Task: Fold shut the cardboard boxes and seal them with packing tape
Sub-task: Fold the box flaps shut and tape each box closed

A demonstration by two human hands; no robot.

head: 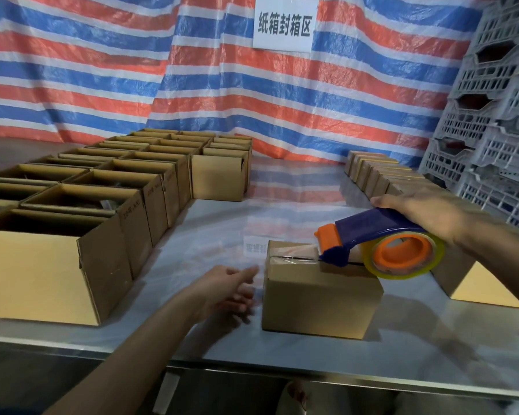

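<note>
On the tabletop (222,211), the largest body is the block of open boxes (42,274) filling the left side in close ranks, flaps not yet folded. A shorter row of closed boxes (378,175) stands at the right rear, and a further box (486,286) lies partly under the right forearm. The box in work (318,301) sits near the front edge, centre-right, flaps down, well apart from the open block. The tape dispenser (372,226) rests nose-down on its top, with the right hand (414,208) grasping it from above. A tape strip (294,253) covers the far-left end of the top seam and appears to turn down over that end. The left hand (231,292) is released and holds nothing; it sits just beside the box's left face, blurred, so contact cannot be confirmed. Judgement: sealing of the top seam is in hand. The next move calls for the left hand to steady the box while the dispenser is drawn along the seam toward the right. Bare tabletop lies to the left and behind; room on the right is tight, and the front edge is close.
</note>
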